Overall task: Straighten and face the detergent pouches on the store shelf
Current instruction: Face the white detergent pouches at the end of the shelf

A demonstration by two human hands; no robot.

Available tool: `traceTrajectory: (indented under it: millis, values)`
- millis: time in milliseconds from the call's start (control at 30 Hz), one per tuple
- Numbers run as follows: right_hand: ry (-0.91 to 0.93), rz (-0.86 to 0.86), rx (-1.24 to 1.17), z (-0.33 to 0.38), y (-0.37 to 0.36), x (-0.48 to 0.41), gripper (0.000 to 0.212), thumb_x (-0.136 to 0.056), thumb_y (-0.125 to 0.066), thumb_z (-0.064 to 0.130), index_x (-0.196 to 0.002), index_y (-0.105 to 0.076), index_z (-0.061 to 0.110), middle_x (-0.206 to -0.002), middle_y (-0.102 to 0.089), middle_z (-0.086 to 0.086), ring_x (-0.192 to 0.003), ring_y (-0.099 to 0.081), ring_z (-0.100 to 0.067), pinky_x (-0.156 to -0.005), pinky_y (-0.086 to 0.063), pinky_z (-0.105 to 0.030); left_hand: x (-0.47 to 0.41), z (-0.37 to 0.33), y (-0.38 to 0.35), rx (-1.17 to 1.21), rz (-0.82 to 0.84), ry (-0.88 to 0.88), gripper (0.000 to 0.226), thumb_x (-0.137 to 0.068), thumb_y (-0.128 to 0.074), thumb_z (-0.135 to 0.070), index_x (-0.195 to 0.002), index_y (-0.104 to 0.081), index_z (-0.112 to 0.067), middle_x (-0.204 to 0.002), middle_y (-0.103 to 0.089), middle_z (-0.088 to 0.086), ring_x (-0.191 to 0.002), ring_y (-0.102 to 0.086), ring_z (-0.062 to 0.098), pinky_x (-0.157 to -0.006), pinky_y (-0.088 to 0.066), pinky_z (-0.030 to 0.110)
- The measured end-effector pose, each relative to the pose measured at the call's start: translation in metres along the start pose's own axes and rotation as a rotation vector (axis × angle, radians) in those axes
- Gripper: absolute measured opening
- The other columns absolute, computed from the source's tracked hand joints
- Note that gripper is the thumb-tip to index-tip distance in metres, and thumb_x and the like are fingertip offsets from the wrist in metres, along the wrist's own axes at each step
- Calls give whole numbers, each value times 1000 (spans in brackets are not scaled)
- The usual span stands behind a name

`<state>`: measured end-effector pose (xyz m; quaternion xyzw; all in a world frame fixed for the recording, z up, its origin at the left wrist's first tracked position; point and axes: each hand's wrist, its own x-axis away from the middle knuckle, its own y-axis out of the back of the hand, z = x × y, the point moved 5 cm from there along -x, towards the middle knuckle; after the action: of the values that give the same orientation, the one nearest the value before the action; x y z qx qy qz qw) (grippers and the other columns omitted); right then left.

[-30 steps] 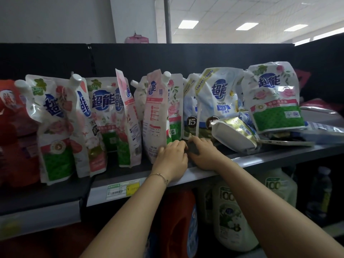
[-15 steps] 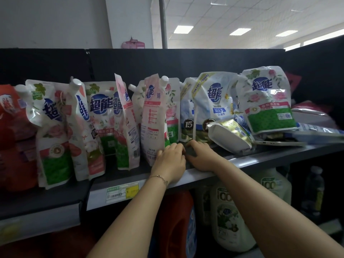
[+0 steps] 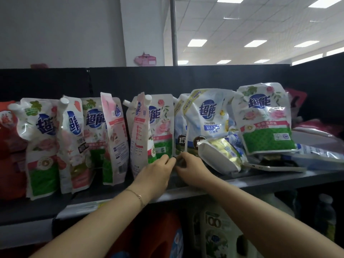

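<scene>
Both hands meet at the shelf's (image 3: pixel 279 180) front edge, left hand (image 3: pixel 154 172) and right hand (image 3: pixel 191 171) pinching the bottom edges of mid-row detergent pouches (image 3: pixel 162 127), apparently to square them forward.

Red pouches (image 3: pixel 8 146) run off the left edge. Left hand (image 3: pixel 155 175) covers the green pouch's (image 3: pixel 163 127) bottom corner; what the fingers (image 3: pixel 178 160) pinch is unreadable. Lower jugs (image 3: pixel 217 233) sit dim, blurred.
</scene>
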<state>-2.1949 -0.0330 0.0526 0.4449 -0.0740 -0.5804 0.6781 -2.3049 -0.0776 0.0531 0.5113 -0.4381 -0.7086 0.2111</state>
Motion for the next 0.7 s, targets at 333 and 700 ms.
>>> traceTrajectory:
  millis: [333,700]
  values:
    - [217,29,296,4,91,-13,14,-89,-56,17,-102,-59,11,-100,-62,-5,-93,-58,-23,-73,-43,-28,-77,-54,27,-103,-50,29,42,-91,-53,-22,-131,-41,-18,-113,-52,4,-95,-57,25,-70,-43,32]
    - [258,-8,405,-70,171,-16,23,-89,-60,32,-103,-64,14,-99,-66,-3,-83,-64,-20,-75,-54,-35,-136,-91,10,-95,-98,74,14,-95,-46,-28,-106,-46,-19,-108,-54,0,-87,-52,20,-69,-36,31]
